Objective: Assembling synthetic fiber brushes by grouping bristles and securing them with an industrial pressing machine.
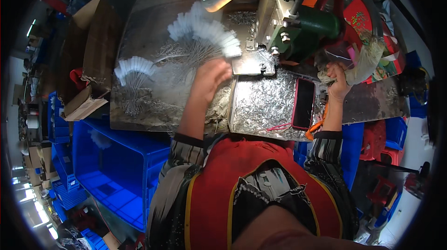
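White brushes [205, 31]: fanned bundle, wire stems gripped in left hand [212, 77] fingers.
Right hand [337, 80]: fingers clenched on red wheel's [347, 5] wrapped handle [368, 63].
Phone [303, 103]: flat on tabletop [265, 101].

Both forearms are extended forward from the lower edge. The left hand [210, 78] is raised with fingers curled closed in a grip; the right hand [338, 81] is clenched, wrist bent upward.
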The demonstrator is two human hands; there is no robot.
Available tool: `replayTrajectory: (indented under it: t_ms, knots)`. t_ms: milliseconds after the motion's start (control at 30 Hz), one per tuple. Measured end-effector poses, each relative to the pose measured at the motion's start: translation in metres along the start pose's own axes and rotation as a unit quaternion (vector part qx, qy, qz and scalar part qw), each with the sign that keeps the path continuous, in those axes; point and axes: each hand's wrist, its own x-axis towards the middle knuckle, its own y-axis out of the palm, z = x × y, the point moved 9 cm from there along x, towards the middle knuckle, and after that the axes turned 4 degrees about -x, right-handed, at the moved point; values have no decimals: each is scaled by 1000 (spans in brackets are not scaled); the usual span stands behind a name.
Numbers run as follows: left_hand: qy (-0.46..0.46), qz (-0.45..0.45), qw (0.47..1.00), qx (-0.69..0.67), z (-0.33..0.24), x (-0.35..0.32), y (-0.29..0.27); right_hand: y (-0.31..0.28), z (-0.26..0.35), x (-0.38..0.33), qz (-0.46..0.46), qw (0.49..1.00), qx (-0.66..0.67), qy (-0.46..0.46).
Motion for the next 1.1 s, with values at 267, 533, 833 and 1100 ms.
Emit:
replayTrajectory:
  t_ms: [267, 533, 833, 1100]
  knots:
    - [337, -154, 682, 631, -76, -28, 5, -4, 1, 1, -3, 1000, 4, 1]
    - [200, -183, 614, 742, -65, 12, -42, -2, 2, 0, -1, 1000, 21, -1]
    - [180, -137, 800, 555, -78, -14, -78, -11, -7, 0, -22, 999, 27, 8]
    - [214, -283, 675, 647, -168, -81, -143, -5, -3, -2, -24, 1000, 7, 12]
